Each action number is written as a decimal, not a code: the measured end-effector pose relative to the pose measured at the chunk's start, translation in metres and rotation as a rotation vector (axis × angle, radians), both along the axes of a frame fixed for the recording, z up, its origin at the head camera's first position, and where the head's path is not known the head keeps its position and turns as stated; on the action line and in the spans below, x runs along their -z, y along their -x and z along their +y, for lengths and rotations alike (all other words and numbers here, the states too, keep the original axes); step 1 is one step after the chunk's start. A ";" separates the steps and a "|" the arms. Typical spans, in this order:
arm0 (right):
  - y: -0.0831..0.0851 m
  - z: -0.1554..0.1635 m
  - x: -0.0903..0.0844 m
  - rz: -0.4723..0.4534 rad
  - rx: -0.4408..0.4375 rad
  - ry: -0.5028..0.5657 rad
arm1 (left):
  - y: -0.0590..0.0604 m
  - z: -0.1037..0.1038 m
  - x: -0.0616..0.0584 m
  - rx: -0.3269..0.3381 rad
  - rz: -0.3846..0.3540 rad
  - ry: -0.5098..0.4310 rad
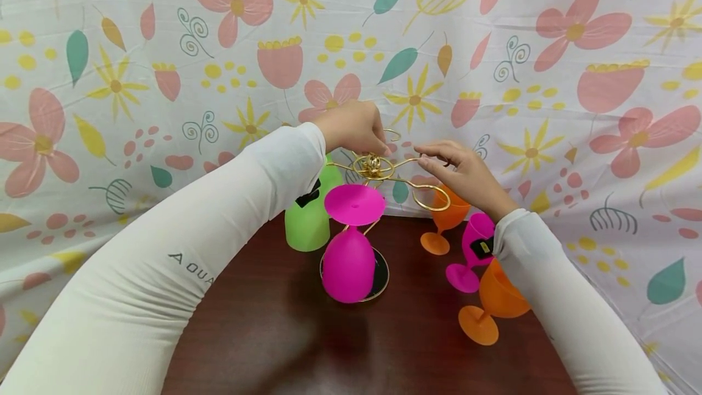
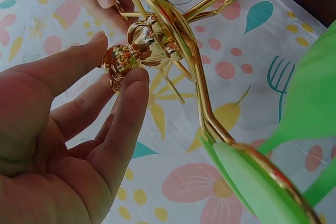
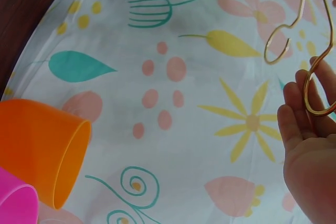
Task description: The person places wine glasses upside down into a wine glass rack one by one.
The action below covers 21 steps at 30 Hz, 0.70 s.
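A dark red-brown wooden surface [image 1: 274,334] fills the lower centre of the head view. Behind it and along both sides hangs a white cloth [image 1: 164,47] printed with pink flowers, yellow blooms and teal leaves; it takes up the whole upper frame.

At centre stands a gold wire glass rack [image 1: 378,169] on a round dark base. A magenta goblet [image 1: 351,249] hangs upside down from a near arm, and a green goblet [image 1: 309,218] hangs at the left of the rack.

The left hand [image 1: 353,127], just above the rack's centre, pinches the gold knob [image 2: 119,60] at the rack top between thumb and fingertips, as the left wrist view shows. The right hand [image 1: 466,172], at centre right, has fingers nearly straight, touching a looped wire arm [image 3: 320,95].

At lower right of the head view, two orange goblets [image 1: 488,309] and another magenta goblet [image 1: 471,255] lie or stand near the right sleeve.
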State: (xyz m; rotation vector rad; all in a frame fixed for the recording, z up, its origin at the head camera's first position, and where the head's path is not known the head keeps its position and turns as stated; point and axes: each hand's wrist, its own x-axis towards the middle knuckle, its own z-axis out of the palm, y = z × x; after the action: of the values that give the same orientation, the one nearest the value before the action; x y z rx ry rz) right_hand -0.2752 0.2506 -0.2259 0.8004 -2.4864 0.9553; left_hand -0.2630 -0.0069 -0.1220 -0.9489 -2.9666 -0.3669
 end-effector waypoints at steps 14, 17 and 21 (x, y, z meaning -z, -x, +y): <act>-0.030 0.001 0.000 0.055 0.029 -0.044 | -0.004 -0.006 0.000 0.045 -0.030 -0.056; -0.033 0.002 0.000 0.068 0.036 -0.055 | -0.005 -0.007 0.000 0.044 -0.024 -0.046; -0.034 0.000 0.000 0.063 0.041 -0.058 | -0.007 -0.008 -0.002 0.023 -0.018 -0.022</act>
State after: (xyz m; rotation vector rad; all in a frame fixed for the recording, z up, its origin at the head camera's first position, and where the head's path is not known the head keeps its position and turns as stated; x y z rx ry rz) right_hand -0.2412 0.2508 -0.2258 0.7827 -2.4763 0.8347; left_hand -0.2559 -0.0146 -0.1204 -0.9840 -2.9629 -0.4100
